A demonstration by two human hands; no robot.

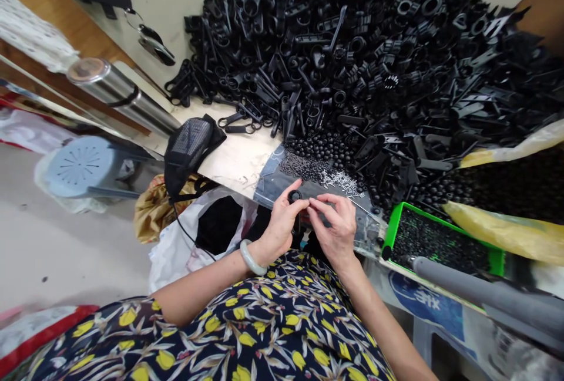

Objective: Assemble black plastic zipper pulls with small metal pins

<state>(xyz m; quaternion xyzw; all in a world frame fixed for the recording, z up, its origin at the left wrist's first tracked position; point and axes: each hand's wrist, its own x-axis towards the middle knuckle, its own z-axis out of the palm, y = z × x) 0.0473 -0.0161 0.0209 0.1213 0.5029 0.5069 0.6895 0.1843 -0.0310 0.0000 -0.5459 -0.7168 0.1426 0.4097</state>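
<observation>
My left hand [284, 216] is closed around a black plastic part with a round ring end [295, 195], held just over the table's front edge. Thumb and fingertips of my right hand [333, 222] pinch together right beside that part; whatever lies between them is too small to make out. Just beyond the hands, small silver pins [342, 182] lie in a loose heap on a dark cloth [282, 184]. Tiny dark pieces [302, 167] and shiny black balls [324, 147] are spread behind them.
A huge pile of black plastic parts [335, 52] covers the back of the table. To the right stands a green tray [395, 225] of small black pieces, near a grey padded bar [476, 290]. At left are a steel flask [127, 96] and a black mesh pouch [191, 146].
</observation>
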